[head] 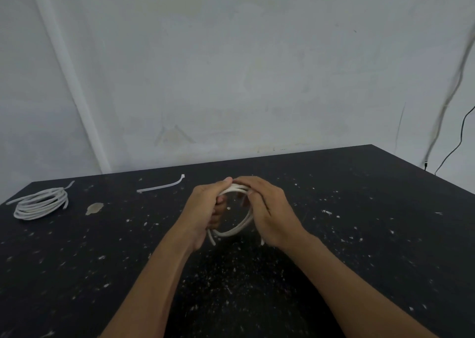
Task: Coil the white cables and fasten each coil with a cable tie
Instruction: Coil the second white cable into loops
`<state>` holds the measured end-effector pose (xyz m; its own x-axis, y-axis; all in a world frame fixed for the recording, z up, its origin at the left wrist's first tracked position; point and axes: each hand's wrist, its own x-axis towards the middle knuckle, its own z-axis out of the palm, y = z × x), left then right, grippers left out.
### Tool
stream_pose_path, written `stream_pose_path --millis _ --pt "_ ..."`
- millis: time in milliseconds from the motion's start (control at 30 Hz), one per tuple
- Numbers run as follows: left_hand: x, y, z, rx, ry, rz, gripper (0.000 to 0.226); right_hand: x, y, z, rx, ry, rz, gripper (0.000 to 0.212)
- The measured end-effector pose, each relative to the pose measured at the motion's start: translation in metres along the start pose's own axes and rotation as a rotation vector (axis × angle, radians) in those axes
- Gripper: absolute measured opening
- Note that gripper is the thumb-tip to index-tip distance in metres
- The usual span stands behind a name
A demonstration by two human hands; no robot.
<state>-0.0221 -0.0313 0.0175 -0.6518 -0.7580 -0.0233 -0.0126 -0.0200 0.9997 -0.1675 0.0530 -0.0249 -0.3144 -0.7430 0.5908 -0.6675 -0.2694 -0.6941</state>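
Both hands hold a small coil of white cable [235, 228] upright above the middle of the black table. My left hand [205, 209] grips its left side, thumb on the top strands. My right hand [268, 209] closes over the top and right side, hiding part of the loop. The coil's lower arc hangs free between my wrists. A loose white cable tie [160, 185] lies flat on the table beyond my left hand. At the far left lies a second coil of white cable [41, 203], with a tie tail sticking up from it.
The black table [359, 234] is speckled with white flecks and has a tan smear [94, 208] near the left coil. A pale wall stands behind the table. A black cord [460, 142] hangs at the far right past the table's edge.
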Motion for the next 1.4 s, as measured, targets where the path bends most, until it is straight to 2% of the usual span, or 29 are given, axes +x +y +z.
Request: stream_pose_path --millis 100,167,333,500,633,767,867,933,1000,1067,1133,1233,1300,1400 --pt "-0.003 0.004 0.007 -0.030 -0.057 0.020 0.056 -0.003 -0.013 0.012 0.305 0.113 0.115 0.040" --pt "-0.005 0.005 0.013 -0.025 -0.054 0.030 0.056 -0.001 -0.018 0.015 0.392 0.208 0.183 0.055" --pt "-0.006 0.004 0.019 -0.051 -0.094 0.084 0.052 0.006 -0.021 0.007 0.496 0.344 0.293 0.063" --pt "-0.005 -0.012 0.027 -0.183 0.032 0.022 0.075 0.011 -0.025 0.004 0.694 0.526 0.549 0.053" --pt "-0.002 -0.021 0.046 -0.151 0.136 0.069 0.072 0.005 -0.027 0.011 0.775 0.561 0.681 0.052" --pt "0.003 -0.012 0.042 -0.338 0.090 0.037 0.071 0.007 -0.035 0.014 0.764 0.505 0.630 0.054" --pt "0.000 -0.008 0.031 -0.371 0.031 0.028 0.074 0.007 -0.040 0.018 0.756 0.467 0.587 0.054" --pt "-0.001 -0.009 0.023 -0.262 0.029 0.041 0.077 0.006 -0.040 0.020 0.737 0.440 0.569 0.056" --pt "0.002 -0.014 0.016 -0.091 0.094 0.094 0.079 0.005 -0.037 0.019 0.674 0.416 0.537 0.057" --pt "0.007 -0.018 0.010 0.096 0.197 0.219 0.072 0.005 -0.031 0.015 0.544 0.383 0.459 0.056" --pt "0.009 -0.022 0.008 0.328 0.304 0.427 0.056 0.004 -0.025 0.013 0.380 0.346 0.332 0.055" --pt "0.002 -0.022 0.017 0.398 0.283 0.667 0.048 0.003 -0.025 0.013 0.236 0.315 0.200 0.056" --pt "-0.001 -0.019 0.029 0.348 0.258 0.648 0.043 0.003 -0.028 0.014 0.226 0.332 0.150 0.060" --pt "-0.002 -0.009 0.041 0.222 0.229 0.419 0.055 0.003 -0.028 0.015 0.229 0.394 0.105 0.059"
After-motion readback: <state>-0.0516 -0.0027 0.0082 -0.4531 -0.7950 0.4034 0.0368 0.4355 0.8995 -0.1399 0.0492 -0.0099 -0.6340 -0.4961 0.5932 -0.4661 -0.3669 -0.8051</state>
